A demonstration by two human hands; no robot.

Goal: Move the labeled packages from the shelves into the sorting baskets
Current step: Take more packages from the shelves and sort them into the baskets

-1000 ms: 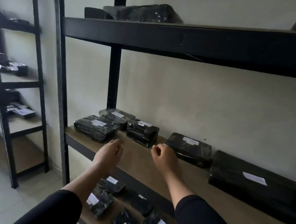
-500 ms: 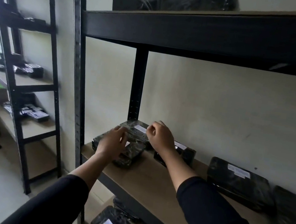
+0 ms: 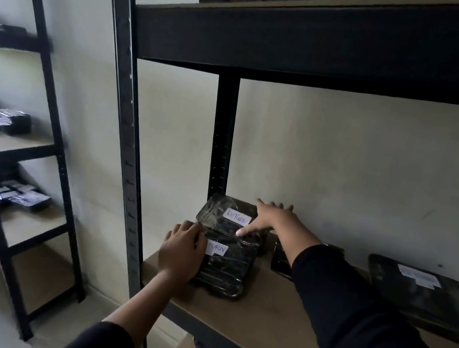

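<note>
Head view of a black metal rack with a tan board shelf set against a pale plaster wall. Two flat, rounded-rectangular packages wrapped in glossy, crinkled black film lie at the shelf's left end, each bearing a white paper label handwritten "RETURN": the near package and, touching its far edge, the far package. The left hand rests on the left edge of the near package, fingers bent over its top beside the label; whether it grips cannot be told. The right hand is spread with straight fingers over the right side of the far package, thumb tip pressing the wrap near the seam between the two and the fingertips reaching toward the wall. To the right lie a smaller dark package, half hidden by the right sleeve, and a larger flat labelled package. Compared with half a second earlier, the right hand has opened from a loose curl and reached farther back, the left hand has settled onto the near package, and the camera has drawn closer.
</note>
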